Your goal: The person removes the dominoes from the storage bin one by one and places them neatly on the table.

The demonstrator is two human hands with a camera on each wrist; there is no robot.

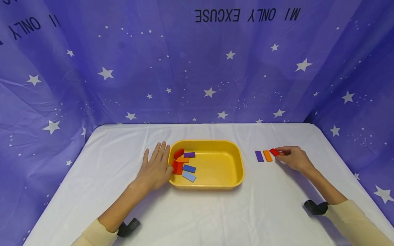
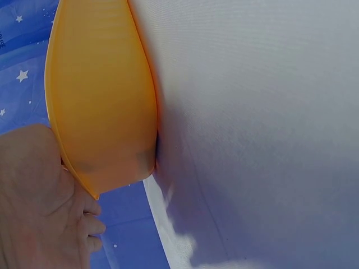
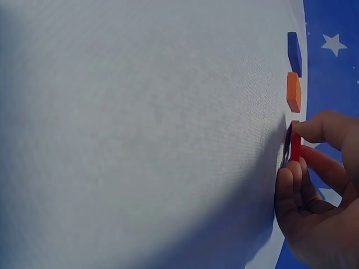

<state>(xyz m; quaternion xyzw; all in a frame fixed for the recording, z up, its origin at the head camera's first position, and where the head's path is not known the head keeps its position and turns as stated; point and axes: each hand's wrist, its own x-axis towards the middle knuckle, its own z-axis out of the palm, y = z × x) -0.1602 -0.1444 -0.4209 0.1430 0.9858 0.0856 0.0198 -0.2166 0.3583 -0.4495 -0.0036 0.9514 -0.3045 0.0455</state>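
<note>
My right hand [image 1: 294, 158] pinches a red block [image 1: 275, 152] between thumb and fingers, close over the white table. To the left of it lie an orange block [image 1: 267, 155] and a purple block [image 1: 259, 156], in a row. In the right wrist view the red block [image 3: 295, 141] stands at the fingertips, below the orange block [image 3: 293, 92]. My left hand [image 1: 156, 168], fingers straight, rests at the left rim of a yellow tray [image 1: 215, 187]. Inside the tray's left half are several flat blocks: red ones [image 1: 180, 167], an orange, a purple, a blue [image 1: 189, 168] and a light blue [image 1: 189, 176].
The table [image 1: 212, 215] is covered with a white cloth. Purple curtains [image 1: 184, 68] with white stars hang behind it and on both sides. A black wrist mount [image 1: 128, 228] sits at the left sleeve, another black mount [image 1: 316, 207] at the right sleeve.
</note>
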